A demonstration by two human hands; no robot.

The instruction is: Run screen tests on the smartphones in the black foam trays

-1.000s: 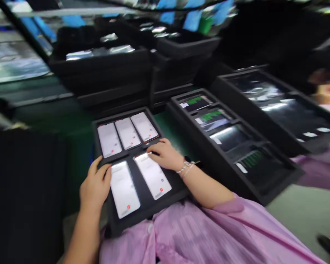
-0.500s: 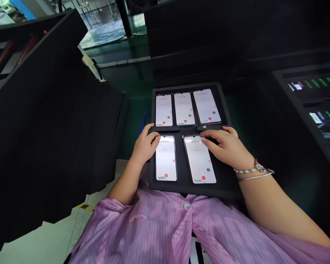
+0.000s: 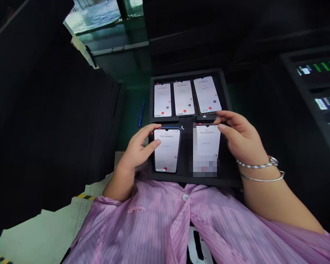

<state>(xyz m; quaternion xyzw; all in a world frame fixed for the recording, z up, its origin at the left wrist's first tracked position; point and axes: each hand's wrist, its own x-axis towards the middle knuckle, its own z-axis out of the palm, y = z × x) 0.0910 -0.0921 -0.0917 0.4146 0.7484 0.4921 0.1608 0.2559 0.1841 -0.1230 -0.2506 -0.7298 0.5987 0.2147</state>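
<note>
My left hand [image 3: 139, 146] grips the top left corner of a smartphone [image 3: 167, 150], its thumb over the lit screen and its fingers at the blue top edge. With thumb and fingers, my right hand [image 3: 242, 135] pinches the top right corner of another smartphone [image 3: 207, 139]. Both phones are tilted up slightly at the front of a black foam tray [image 3: 187, 176]. The lower part of the right one is blurred by blocks. Three more lit phones lie in the back row: a left one [image 3: 162, 99], a middle one [image 3: 184, 97] and a right one [image 3: 208, 94].
Left of the tray, a blue pen [image 3: 141, 115] lies on the green surface. Tall black stacked trays [image 3: 71, 128] stand at the left. At the right sits another black tray [image 3: 294, 73] with several devices in it. A black panel rises behind.
Both hands have closed on the top corners of the two front phones. The right phone has turned straighter and shifted slightly right; the left one tilts up. The view has dipped downward.
</note>
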